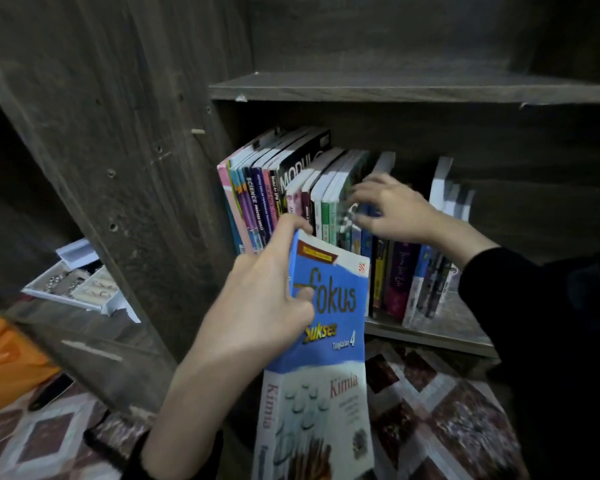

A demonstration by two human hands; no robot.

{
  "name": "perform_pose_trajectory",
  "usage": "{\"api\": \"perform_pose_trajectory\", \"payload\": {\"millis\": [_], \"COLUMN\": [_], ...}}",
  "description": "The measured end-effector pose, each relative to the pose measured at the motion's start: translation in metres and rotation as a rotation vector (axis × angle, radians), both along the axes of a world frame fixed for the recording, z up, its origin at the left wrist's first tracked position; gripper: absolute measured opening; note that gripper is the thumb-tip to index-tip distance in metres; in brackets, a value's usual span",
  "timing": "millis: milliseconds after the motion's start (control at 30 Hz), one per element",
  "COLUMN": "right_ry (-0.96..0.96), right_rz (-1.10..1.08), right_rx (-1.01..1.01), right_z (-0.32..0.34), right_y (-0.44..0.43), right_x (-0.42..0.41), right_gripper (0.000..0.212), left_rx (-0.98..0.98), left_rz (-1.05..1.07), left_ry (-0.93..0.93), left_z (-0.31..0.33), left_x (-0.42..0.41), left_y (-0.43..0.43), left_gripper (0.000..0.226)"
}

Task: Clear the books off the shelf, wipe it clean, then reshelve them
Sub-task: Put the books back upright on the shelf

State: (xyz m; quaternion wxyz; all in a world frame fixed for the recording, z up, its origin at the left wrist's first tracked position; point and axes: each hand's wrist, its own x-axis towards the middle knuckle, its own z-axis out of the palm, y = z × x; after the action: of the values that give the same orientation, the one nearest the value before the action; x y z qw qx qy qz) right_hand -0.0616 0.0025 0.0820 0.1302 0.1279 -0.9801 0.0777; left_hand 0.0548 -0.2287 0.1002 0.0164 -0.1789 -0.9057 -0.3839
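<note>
Bookshelf point(395, 88) of dark wood, with a row of books point(267, 195) upright on its lower board. Just before that board, blue Fokus Kimia book point(329, 341), top corner clamped in left hand point(264, 299). Right hand point(402, 213) against the row's spines, fingers blurred, grip unclear.

Dim indoor scene, underexposed overall. Light seems to fall from camera side onto centre of frame: left hand point(257, 299) and blue book point(329, 306) brightest, cover text sharp. Shelf point(430, 336) recess at upper right sinks into deep shadow. Frame corners darken to near black. Right hand point(395, 209) motion-blurred, fingers point(364, 188) smeared, grip unreadable. Rug point(447, 410) at lower right soft and streaked. Wide-angle distortion bends upright panel point(136, 168) at left.
</note>
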Motion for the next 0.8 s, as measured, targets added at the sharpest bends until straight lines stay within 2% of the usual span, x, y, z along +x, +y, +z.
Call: {"api": "perform_pose_trajectory", "payload": {"millis": [67, 133, 233, 667, 800], "right_ry": [-0.065, -0.088, -0.089, -0.128, -0.176], "right_rz": [-0.009, -0.040, -0.076, -0.122, -0.135], "right_rx": [0.288, 0.549, 0.749, 0.820, 0.784], "right_z": [0.005, 0.011, 0.012, 0.012, 0.015], "right_y": [-0.004, -0.014, -0.023, -0.034, -0.036], "right_x": [0.002, 0.000, -0.005, -0.013, -0.011], "right_gripper": [0.042, 0.046, 0.050, 0.058, 0.056], "left_rx": [-0.006, -0.018, -0.042, 0.011, 0.008], "left_rz": [-0.016, -0.014, 0.008, 0.127, 0.116], "left_ry": [0.013, 0.011, -0.017, 0.195, 0.209], "left_z": [-0.001, -0.002, -0.004, 0.032, 0.039], "left_x": [-0.001, -0.003, -0.005, -0.013, -0.013], "left_y": [0.009, 0.013, 0.013, -0.014, -0.012], "left_gripper": [0.050, 0.050, 0.052, 0.054, 0.052]}}
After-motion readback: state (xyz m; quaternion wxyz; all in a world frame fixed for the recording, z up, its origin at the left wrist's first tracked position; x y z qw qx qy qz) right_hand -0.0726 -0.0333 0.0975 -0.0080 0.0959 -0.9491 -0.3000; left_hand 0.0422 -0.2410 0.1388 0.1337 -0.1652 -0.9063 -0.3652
